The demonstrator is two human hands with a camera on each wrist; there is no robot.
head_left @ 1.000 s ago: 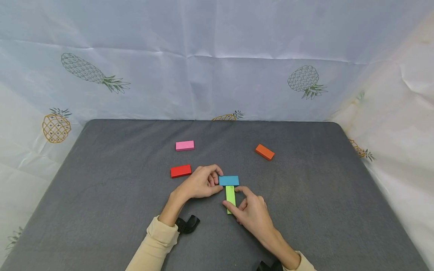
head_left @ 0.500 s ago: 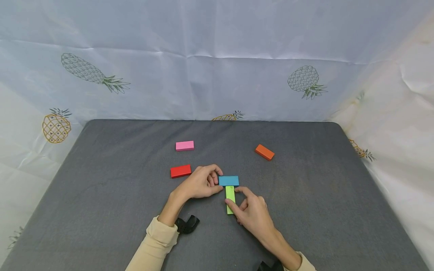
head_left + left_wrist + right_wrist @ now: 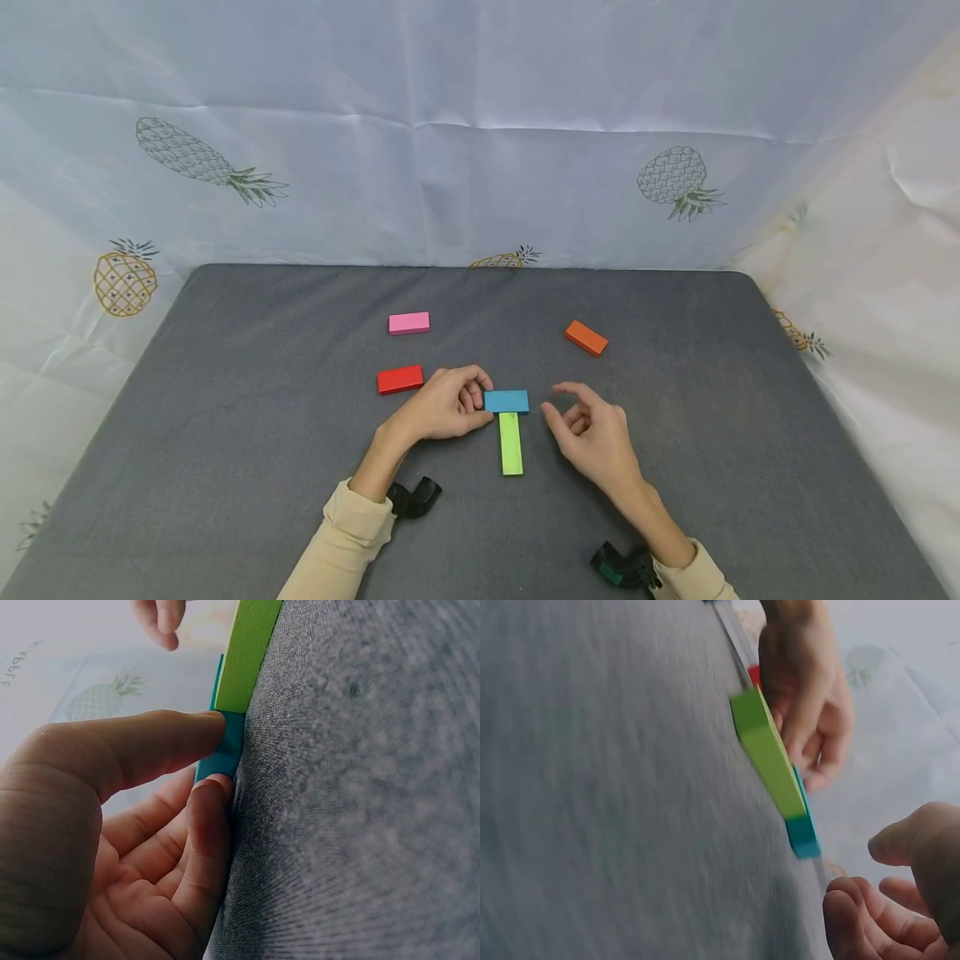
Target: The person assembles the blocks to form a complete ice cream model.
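A blue block [image 3: 506,402] lies flat on the grey cloth, and the end of a light green block [image 3: 511,444] meets the middle of its near side, so the pair forms a T. My left hand [image 3: 447,405] pinches the blue block's left end; in the left wrist view its thumb [image 3: 161,742] presses the near face and other fingers curl by the end. To the right of both blocks, my right hand [image 3: 597,433] hovers with nothing in it, thumb and index finger apart. The right wrist view shows a gap between its fingertips and the blue block [image 3: 803,838].
A red block [image 3: 400,380] lies just left of my left hand, with a pink block [image 3: 408,323] behind it. An orange block [image 3: 586,337] lies at the back right. Behind the grey-covered table [image 3: 225,400] hangs a pale pineapple-print cloth [image 3: 450,183].
My right hand has let go of the light green block and moved right and slightly away from it. The left hand and the blocks have stayed in place.
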